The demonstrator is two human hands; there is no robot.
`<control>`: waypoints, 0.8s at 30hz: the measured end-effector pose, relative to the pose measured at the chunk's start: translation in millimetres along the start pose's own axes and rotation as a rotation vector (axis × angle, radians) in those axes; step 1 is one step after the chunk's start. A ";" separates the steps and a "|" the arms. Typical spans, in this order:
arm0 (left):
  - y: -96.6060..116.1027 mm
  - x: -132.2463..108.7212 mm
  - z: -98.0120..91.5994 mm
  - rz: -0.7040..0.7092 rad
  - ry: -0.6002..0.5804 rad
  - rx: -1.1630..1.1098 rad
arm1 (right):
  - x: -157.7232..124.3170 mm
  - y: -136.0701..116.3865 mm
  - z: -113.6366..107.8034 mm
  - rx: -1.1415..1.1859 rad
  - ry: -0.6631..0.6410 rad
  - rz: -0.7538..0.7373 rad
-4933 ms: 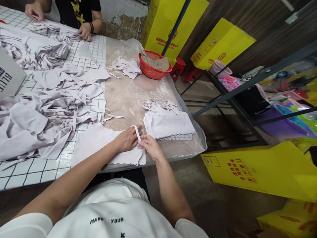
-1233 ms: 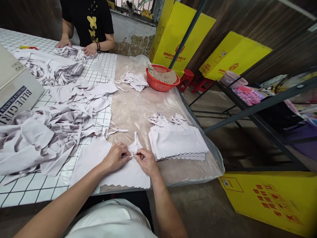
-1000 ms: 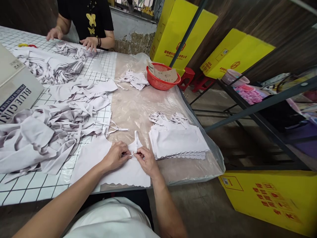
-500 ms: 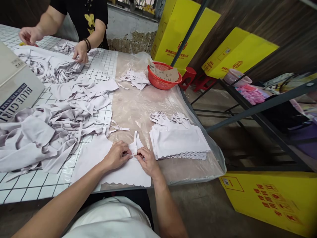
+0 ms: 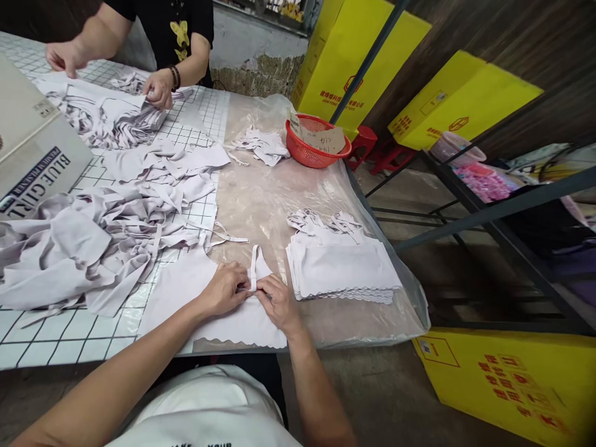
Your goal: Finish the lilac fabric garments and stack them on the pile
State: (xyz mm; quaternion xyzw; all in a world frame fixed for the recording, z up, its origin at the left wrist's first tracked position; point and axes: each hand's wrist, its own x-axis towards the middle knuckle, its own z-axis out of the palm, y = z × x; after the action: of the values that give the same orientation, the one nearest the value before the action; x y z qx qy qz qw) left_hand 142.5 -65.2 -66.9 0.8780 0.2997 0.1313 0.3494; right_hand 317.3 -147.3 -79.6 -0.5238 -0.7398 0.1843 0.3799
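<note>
A pale lilac camisole top (image 5: 172,295) with a scalloped hem lies flat at the table's front edge. My left hand (image 5: 226,288) pinches its upper edge, fingers curled, close to the foot of a thin strap (image 5: 254,264) that stands up in a loop. From the other side my right hand (image 5: 278,302) grips the same edge, its thumb and fingertips closed near the strap. The two hands are almost touching; the exact spot between the fingertips is partly hidden. Right of them sits a neat stack of similar tops (image 5: 344,267), straps folded at the back.
A loose heap of lilac tops (image 5: 79,242) spreads to the left, beside a carton (image 5: 41,143). Across the table, a co-worker's hands (image 5: 159,89) handle another stack. A red basket (image 5: 316,158) holds cardboard. A metal rack (image 5: 488,214) and yellow boxes (image 5: 507,385) stand right.
The view has shifted slightly. My hands keep nearly the same grip on the camisole top and strap. The co-worker's hands have moved a little over their stack.
</note>
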 end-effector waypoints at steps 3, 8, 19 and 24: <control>1.6 0.7 -0.1 -0.003 -0.008 0.022 | 1.6 -0.5 3.3 0.020 0.023 0.026; 1.5 0.2 2.5 -0.042 0.055 0.008 | -2.3 -1.0 1.8 -0.023 0.149 0.191; -6.4 -12.6 3.0 0.058 0.354 0.130 | -39.8 -6.5 -11.4 -0.465 0.171 0.024; -27.7 -43.1 -36.3 0.205 0.327 0.270 | -14.4 -27.6 -18.8 -0.270 0.200 0.109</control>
State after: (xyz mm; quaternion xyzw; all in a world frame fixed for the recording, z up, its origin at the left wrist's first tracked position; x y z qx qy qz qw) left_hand 80.5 -56.4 -60.8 0.9097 0.2762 0.2654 0.1606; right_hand 316.3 -173.4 -54.3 -0.6250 -0.6870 0.0504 0.3673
